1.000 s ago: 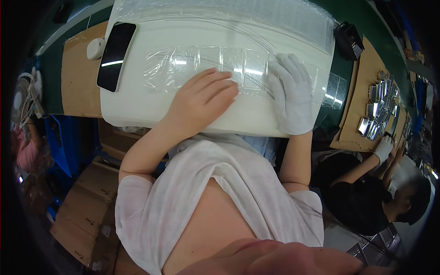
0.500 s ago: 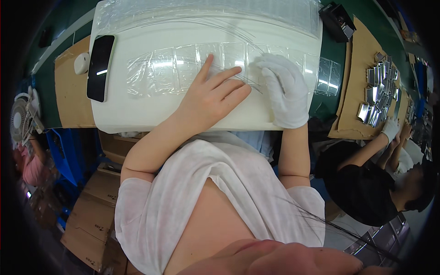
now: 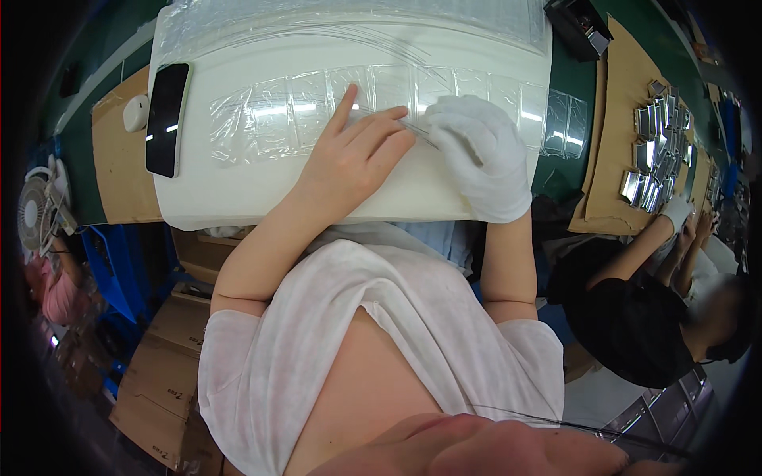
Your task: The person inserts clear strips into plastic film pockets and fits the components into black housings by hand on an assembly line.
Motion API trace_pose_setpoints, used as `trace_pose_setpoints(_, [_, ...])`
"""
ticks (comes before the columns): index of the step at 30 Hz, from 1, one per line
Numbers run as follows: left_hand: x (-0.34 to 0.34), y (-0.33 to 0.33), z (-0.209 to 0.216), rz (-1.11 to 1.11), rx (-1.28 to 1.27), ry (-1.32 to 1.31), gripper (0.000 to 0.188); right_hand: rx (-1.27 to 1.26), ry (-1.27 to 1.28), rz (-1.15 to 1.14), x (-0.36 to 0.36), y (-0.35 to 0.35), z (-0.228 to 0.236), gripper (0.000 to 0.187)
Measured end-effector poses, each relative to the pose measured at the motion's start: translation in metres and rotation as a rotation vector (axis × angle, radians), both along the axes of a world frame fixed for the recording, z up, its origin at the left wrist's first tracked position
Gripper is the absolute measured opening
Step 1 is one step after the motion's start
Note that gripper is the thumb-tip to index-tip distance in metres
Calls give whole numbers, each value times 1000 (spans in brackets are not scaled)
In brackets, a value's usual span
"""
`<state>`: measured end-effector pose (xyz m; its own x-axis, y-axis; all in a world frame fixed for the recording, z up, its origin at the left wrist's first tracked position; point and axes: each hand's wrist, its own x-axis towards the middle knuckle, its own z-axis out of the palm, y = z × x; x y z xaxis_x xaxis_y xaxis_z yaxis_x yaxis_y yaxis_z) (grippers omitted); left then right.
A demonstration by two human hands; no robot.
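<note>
A long strip of clear plastic pouches [image 3: 270, 119] lies flat across the white board [image 3: 262, 190]. My bare left hand [image 3: 353, 155] rests over its middle, index finger stretched out and the other fingers apart. Beside it, my right hand [image 3: 480, 155] wears a white glove, with its fingers curled together at the strip's near edge. A few thin wires [image 3: 421, 133] run from beneath my left fingertips to the glove, which seems to pinch their ends; the glove hides the contact. More thin wires [image 3: 317, 32] lie farther back on the board.
Clear plastic sheets [image 3: 357, 12] cover the board's far edge. A phone [image 3: 167, 119] lies at the left, beside a small white case [image 3: 136, 113]. On the right are a black box [image 3: 578, 30] and shiny metal parts [image 3: 655, 151] on cardboard, where a co-worker's gloved hand [image 3: 676, 213] reaches.
My right hand has moved left toward my left hand, and its fingers have curled. My left hand has shifted slightly left. The whole view has shifted a little.
</note>
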<state>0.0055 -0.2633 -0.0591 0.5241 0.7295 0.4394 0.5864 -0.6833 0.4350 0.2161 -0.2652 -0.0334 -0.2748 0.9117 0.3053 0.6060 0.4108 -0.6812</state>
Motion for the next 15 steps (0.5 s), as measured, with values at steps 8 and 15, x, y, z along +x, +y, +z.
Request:
trace_pose_setpoints(8, [0, 2, 3, 47, -48, -19, 17, 147, -255, 41, -2, 1, -14, 28])
trace_pose_setpoints(15, [-3, 6, 9, 41, -118, -62, 19, 142, -249, -31, -8, 2, -15, 28])
